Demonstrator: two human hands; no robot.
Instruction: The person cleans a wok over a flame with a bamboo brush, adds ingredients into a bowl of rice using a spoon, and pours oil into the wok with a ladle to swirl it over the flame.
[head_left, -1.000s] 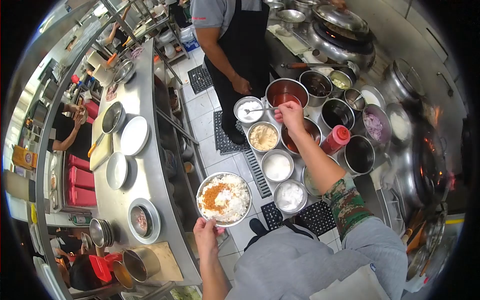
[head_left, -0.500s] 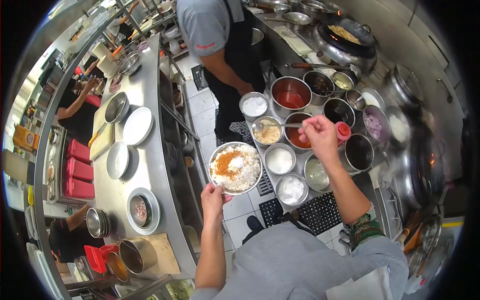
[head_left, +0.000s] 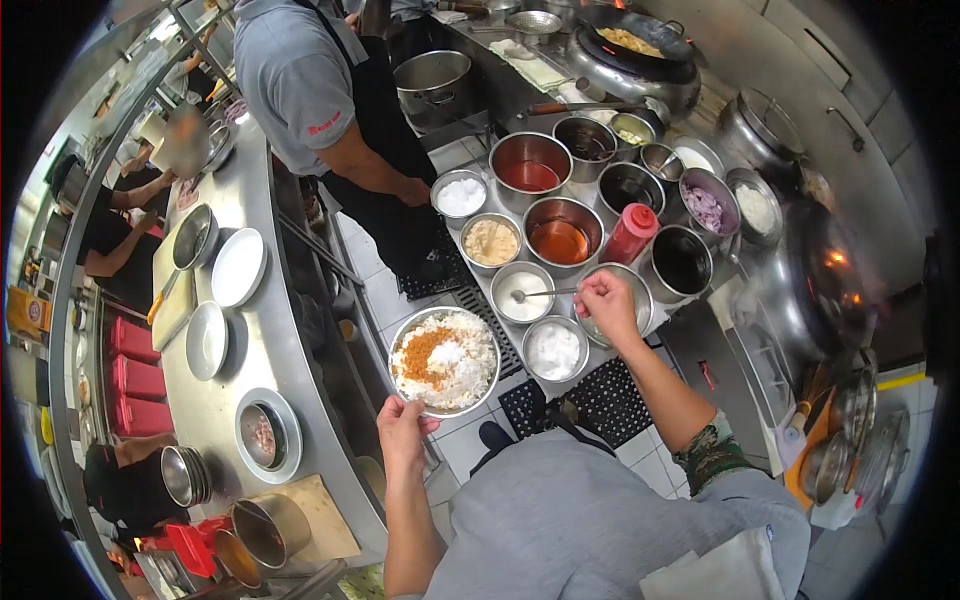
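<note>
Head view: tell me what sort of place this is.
Most likely a restaurant's working kitchen: a wok with food in it sits on a stove, a long steel counter holds bowls and plates, and a person in a dark apron stands near the pots of sauce.

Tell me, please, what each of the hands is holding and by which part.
The left hand holds the metal bowl by its near rim; the right hand holds the spoon by its handle.

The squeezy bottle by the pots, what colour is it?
The squeezy bottle is red; it shows best in the head view.
</note>
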